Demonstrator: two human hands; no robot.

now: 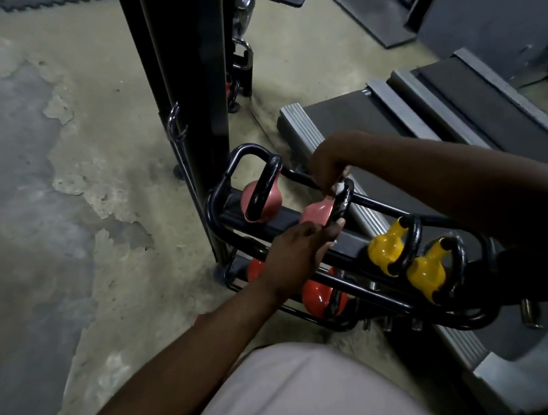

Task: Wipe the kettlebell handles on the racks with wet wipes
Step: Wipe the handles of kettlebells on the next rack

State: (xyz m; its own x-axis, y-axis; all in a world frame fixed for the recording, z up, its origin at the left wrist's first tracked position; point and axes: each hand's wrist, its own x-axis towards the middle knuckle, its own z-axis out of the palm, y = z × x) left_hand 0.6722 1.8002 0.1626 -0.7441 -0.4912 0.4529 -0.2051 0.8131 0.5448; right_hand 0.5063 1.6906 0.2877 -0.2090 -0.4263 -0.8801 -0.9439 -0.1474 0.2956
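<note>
Head view: right grip (329, 165) pinches wet wipe (339, 187) on pink kettlebell handle (344, 205); left grip (300, 248) clasps handle base; yellow kettlebells (387, 250) likely remain.

Head view: single wide-angle camera, worn.
Faces forward and steeply down; kettlebell rack (376, 203) near, right of centre; floor (94, 157) fills left.

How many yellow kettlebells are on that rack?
2, both on the rack's upper shelf: one yellow kettlebell nearer the middle, another right beside it. The right forearm may hide more.
</note>
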